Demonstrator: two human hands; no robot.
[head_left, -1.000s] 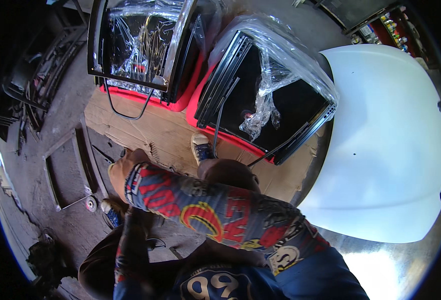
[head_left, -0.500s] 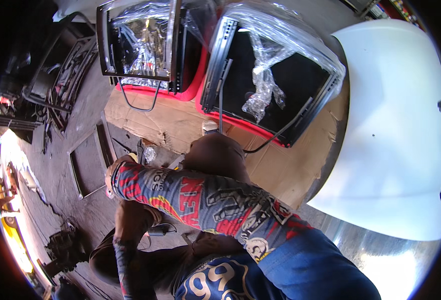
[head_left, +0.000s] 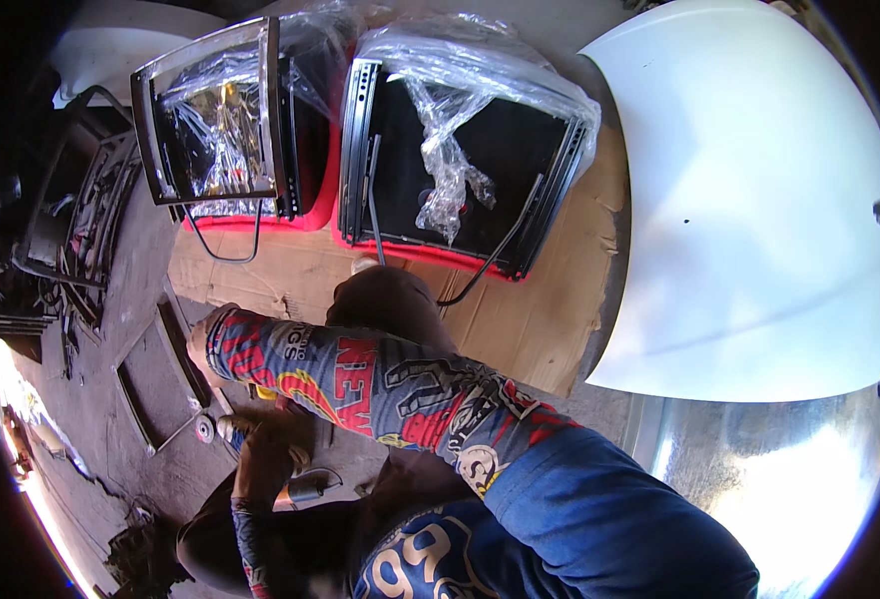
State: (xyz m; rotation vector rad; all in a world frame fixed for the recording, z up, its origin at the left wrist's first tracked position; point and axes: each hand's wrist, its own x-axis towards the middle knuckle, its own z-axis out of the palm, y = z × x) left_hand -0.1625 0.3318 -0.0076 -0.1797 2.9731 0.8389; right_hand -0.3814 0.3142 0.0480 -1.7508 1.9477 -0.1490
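Crossing your lap, your printed right sleeve (head_left: 360,384) ran toward nine o'clock, where your right hand (head_left: 200,349) stood just beside the metal frame (head_left: 176,344). Its fingers were turned out of sight, so I can't tell whether they gripped anything. Your left hand (head_left: 263,464) hung bent at the wrist near half past seven, its grip hidden too, close by your left shoe (head_left: 230,429).

The frame lay flat on the floor (head_left: 90,439) between eight and nine o'clock. It looked stiff and fairly light for its spread, likely awkward rather than heavy; the middle of a long bar seemed the best hold, away from corners that might be sharp. Its bars were straight, narrow and dull, one face nearly black, with a small round disc (head_left: 205,427) near the lower corner.

A small yellow thing (head_left: 265,392), too hidden to name, showed under your forearm. At twelve o'clock, a seat (head_left: 510,160) had a flat black underside, red edges and crinkled clear plastic (head_left: 450,185); another wrapped seat sat toward ten. Creased brown cardboard (head_left: 520,329) lay beneath them. The smooth, curved white panel (head_left: 739,200) filled two to three o'clock.
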